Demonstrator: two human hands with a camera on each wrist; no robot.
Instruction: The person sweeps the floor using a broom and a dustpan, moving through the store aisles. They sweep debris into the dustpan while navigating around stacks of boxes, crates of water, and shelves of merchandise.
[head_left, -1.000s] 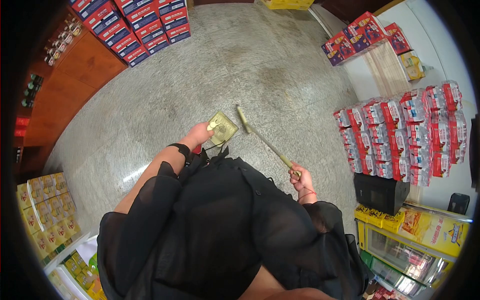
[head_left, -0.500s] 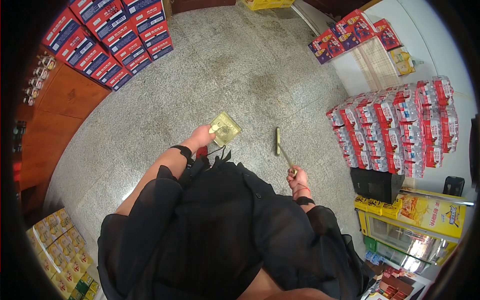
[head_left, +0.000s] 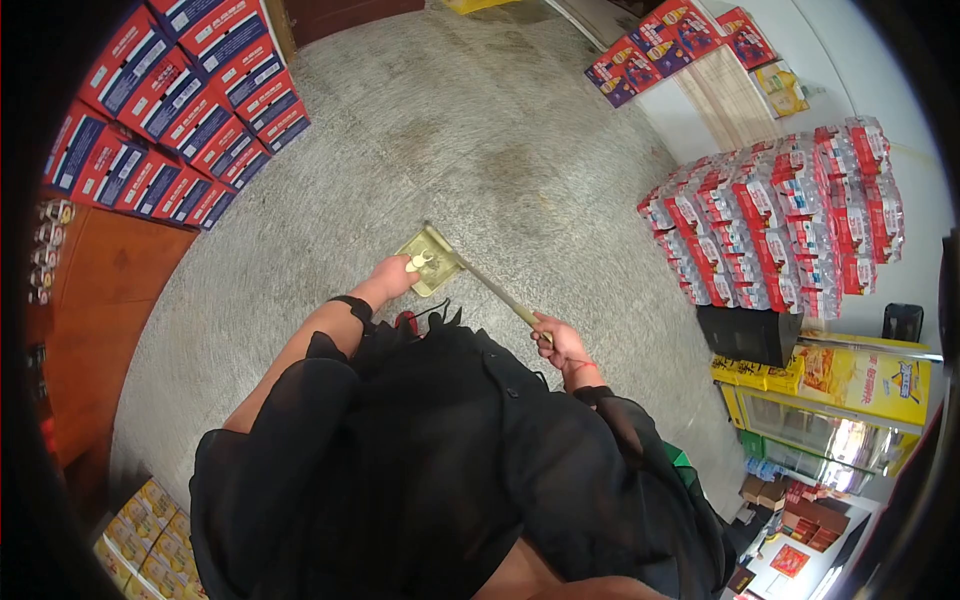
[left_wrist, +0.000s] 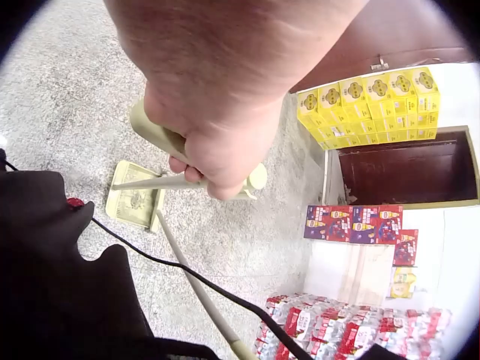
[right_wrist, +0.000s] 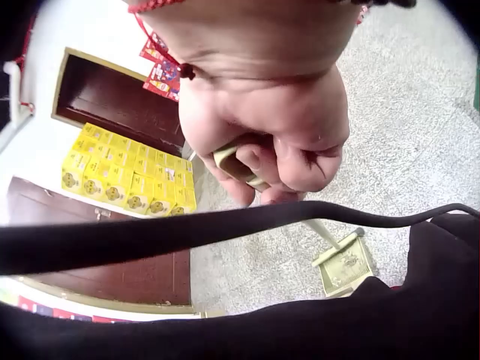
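My left hand point(head_left: 395, 276) grips the upright handle point(left_wrist: 161, 139) of a pale yellow-green dustpan point(head_left: 430, 285). In the left wrist view, the pan point(left_wrist: 132, 214) is low over the speckled floor, and small marks or bits show inside it. My right hand point(head_left: 562, 342) has its fingers curled round the handle end of a long-handled broom point(head_left: 497, 288). The narrow broom head point(right_wrist: 339, 249) lies along the dustpan's open edge, overlapping it in the right wrist view. In that view a dark strap crosses in front of part of the broom handle.
Red and blue cartons point(head_left: 180, 100) are stacked at the far left beside a wooden cabinet point(head_left: 120, 290). Shrink-wrapped bottle packs point(head_left: 780, 220) stand at the right, with a glass-fronted cooler point(head_left: 820, 430) nearer. Yellow boxes point(left_wrist: 375, 105) stand by a doorway.
The broom head swung right, away from the dustpan, then came back left to its edge. My left hand keeps the dustpan, now slightly further left; the room has shifted in view.
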